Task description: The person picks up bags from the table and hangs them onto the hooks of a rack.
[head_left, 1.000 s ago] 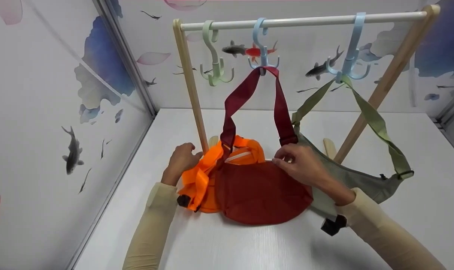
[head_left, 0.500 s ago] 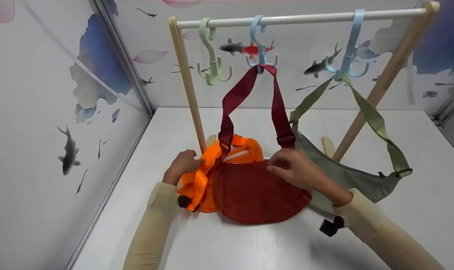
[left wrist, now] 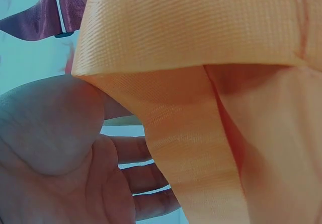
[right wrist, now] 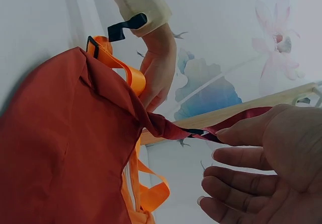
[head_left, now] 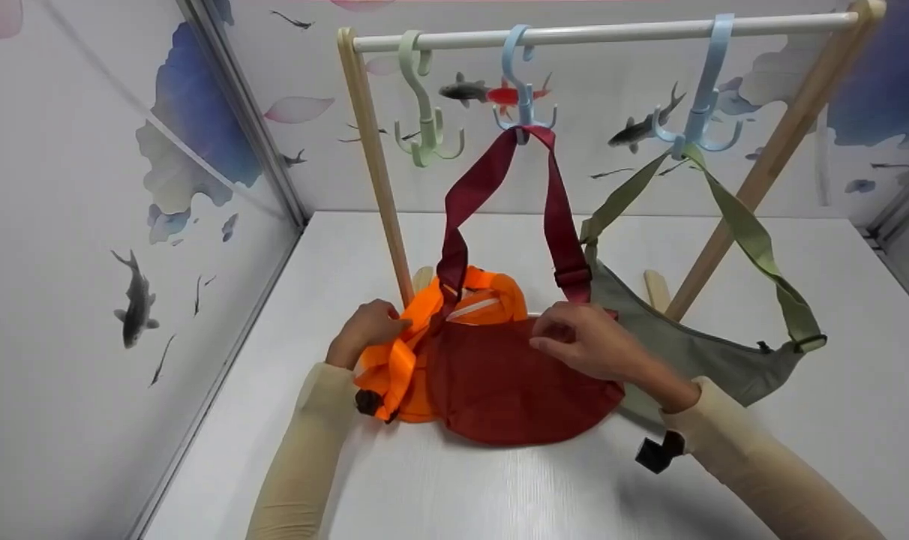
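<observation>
A dark red waist bag [head_left: 522, 390] hangs by its red strap [head_left: 481, 184] from the middle blue hook [head_left: 526, 109], its pouch low over the white table. My right hand [head_left: 593, 341] is in front of the pouch's upper right part, fingers loosely bent with a gap to the thumb and nothing between them. Partly behind the red bag lies an orange bag [head_left: 413, 405] with its strap looped up. My left hand [head_left: 368, 330] is at this orange strap [left wrist: 181, 148]; in the left wrist view the thumb meets its edge and straight fingers reach behind it.
A grey-green waist bag [head_left: 694, 356] hangs on the right blue hook [head_left: 698, 112]. The left green hook [head_left: 427, 120] bears no bag. A white rail [head_left: 612, 32] on wooden legs [head_left: 376, 161] carries all three hooks. Printed wall panels [head_left: 207, 337] enclose the table.
My right hand has come away from the foot of the red strap, slightly down and left. The left hand has dropped a little and nearer the orange strap. The bags hang much as before.
</observation>
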`<state>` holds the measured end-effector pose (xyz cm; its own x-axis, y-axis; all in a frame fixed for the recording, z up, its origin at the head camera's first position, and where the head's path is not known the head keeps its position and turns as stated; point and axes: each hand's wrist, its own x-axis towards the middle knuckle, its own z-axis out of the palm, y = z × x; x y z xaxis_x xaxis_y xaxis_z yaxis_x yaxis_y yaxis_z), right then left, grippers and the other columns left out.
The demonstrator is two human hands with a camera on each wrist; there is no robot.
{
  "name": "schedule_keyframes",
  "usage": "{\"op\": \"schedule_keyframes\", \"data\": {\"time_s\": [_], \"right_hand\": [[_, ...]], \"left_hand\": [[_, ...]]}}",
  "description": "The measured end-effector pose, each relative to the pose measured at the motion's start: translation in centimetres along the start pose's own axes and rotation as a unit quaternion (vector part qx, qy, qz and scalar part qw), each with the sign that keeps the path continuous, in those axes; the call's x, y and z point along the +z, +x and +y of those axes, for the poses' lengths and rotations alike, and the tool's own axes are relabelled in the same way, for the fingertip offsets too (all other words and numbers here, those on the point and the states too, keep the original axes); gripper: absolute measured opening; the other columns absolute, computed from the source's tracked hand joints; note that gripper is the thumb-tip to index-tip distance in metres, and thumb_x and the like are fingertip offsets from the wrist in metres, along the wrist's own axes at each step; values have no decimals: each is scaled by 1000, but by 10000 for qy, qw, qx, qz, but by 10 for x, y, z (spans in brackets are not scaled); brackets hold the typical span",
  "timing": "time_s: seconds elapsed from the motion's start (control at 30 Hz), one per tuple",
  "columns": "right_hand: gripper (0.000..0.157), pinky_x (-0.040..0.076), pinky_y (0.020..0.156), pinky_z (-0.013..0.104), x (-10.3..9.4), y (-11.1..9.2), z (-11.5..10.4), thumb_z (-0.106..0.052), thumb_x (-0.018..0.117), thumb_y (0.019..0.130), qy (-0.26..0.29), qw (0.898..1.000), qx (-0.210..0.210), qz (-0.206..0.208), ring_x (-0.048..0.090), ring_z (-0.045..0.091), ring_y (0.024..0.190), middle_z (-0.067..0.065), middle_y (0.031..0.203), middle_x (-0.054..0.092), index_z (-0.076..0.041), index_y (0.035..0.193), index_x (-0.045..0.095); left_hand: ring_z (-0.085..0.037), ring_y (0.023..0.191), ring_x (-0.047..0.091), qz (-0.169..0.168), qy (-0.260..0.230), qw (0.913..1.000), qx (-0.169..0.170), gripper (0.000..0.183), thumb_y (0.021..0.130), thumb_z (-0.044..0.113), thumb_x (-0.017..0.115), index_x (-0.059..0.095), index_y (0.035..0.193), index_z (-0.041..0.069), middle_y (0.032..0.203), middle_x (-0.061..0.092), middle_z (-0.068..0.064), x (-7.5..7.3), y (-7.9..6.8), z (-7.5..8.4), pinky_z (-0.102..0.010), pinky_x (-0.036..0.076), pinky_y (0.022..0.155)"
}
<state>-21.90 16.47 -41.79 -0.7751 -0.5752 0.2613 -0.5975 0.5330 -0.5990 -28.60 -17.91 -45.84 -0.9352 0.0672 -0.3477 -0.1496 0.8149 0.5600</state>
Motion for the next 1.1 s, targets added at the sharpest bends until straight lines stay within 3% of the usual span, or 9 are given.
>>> {"op": "schedule_keyframes", "data": {"time_s": [0.2, 0.33, 0.47, 0.77, 0.93, 1.1], "right_hand": [[7, 52, 73, 28, 2, 0, 0, -19, 69, 93, -5, 10000, 3, -90, 59, 10, 80, -6, 87, 65, -12, 94, 71], [7, 52, 74, 29, 3, -1, 0, -18, 69, 93, -1, 9999, -40, -118, 59, 10, 80, -6, 88, 65, -12, 95, 71], [4, 52, 73, 29, 4, 0, 2, -16, 70, 92, 33, 9998, -169, -68, 60, 11, 80, -5, 87, 66, -12, 95, 72], [5, 52, 72, 28, 12, 1, 3, -17, 70, 93, 102, 9996, -198, -173, 58, 10, 78, -5, 86, 66, -13, 95, 71], [5, 52, 74, 28, 15, 1, 4, -18, 70, 93, 75, 9994, -152, -288, 58, 10, 80, -7, 88, 66, -14, 97, 71], [5, 52, 74, 28, 16, 2, 2, -18, 70, 92, 104, 9992, -198, -331, 58, 9, 80, -7, 88, 66, -14, 96, 71]], "left_hand": [[-34, 110, 55, -254, -68, 9990, -371, 55, 96, 32, 63, 51, 138, -1, 136, 56, -20, 2, 2, -1, -51, 42, 107], [-28, 94, 57, -370, 244, 9988, -206, 42, 94, 30, 62, 62, 123, -2, 113, 65, -16, 3, 1, -1, -46, 49, 97], [-23, 78, 54, -328, 487, 9983, 48, 29, 92, 24, 62, 68, 105, -1, 88, 61, -8, 2, -2, -4, -41, 51, 84], [-23, 79, 53, -327, 519, 9980, -151, 29, 91, 24, 64, 66, 106, -1, 86, 57, -7, -3, -7, -10, -35, 47, 75], [-23, 83, 52, -401, 772, 9961, 122, 31, 94, 25, 60, 66, 110, -1, 92, 58, -8, -10, -12, -12, -35, 46, 77], [-21, 73, 50, -402, 737, 9953, 483, 25, 98, 26, 56, 62, 97, 2, 82, 52, -6, -18, -21, -10, -32, 43, 69]]}}
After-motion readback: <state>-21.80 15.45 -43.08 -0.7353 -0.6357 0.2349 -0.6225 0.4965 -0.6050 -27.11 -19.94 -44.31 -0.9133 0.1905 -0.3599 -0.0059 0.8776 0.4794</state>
